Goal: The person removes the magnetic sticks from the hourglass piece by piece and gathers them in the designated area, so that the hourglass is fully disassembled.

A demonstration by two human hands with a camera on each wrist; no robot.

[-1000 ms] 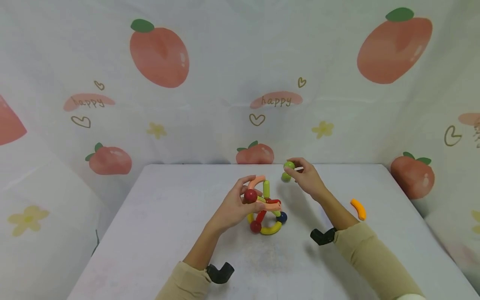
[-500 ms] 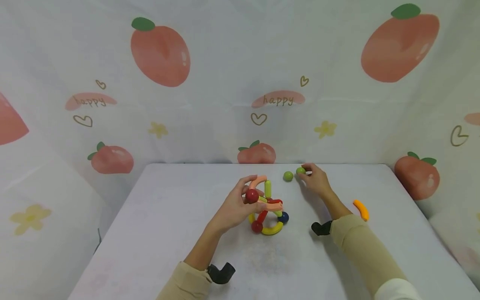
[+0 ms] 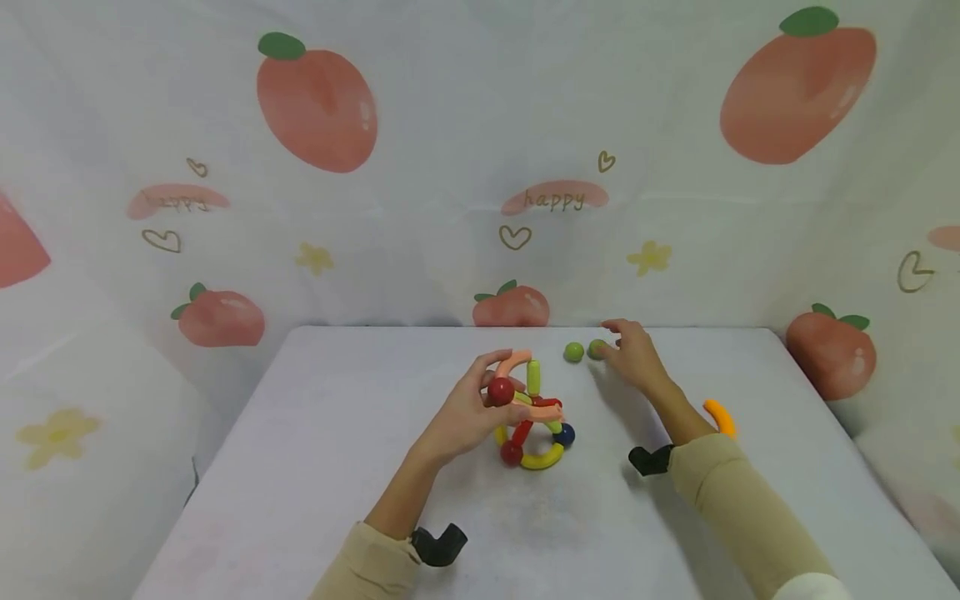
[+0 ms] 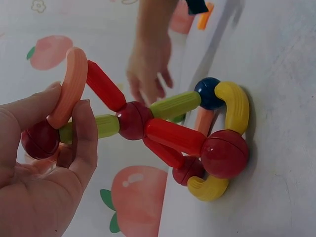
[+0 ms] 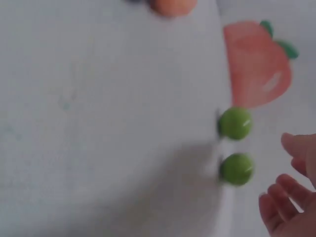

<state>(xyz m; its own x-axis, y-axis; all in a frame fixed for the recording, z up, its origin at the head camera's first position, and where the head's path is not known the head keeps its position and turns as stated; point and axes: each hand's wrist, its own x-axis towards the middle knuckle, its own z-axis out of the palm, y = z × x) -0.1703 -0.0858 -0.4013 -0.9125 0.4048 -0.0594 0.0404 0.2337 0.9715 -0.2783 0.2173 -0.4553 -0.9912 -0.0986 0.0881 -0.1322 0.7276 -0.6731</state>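
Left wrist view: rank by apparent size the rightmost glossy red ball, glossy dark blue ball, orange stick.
1. Rightmost glossy red ball
2. Glossy dark blue ball
3. Orange stick; it lies farther from the camera, so its true size is unsure

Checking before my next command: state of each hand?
Left hand: holding the ball-and-stick structure.
Right hand: open, holding nothing, near the green balls.

Head view: lt. soft, diffuse, fairly even; faint shadow (image 3: 626,412) beside R arm (image 3: 677,412) runs twd near edge of tabletop (image 3: 337,467). L wrist view dim, R hand (image 4: 149,69) blurry in bkgd. R wrist view dim, blurred thruout; small glints on green balls (image 5: 236,123) nr far edge.
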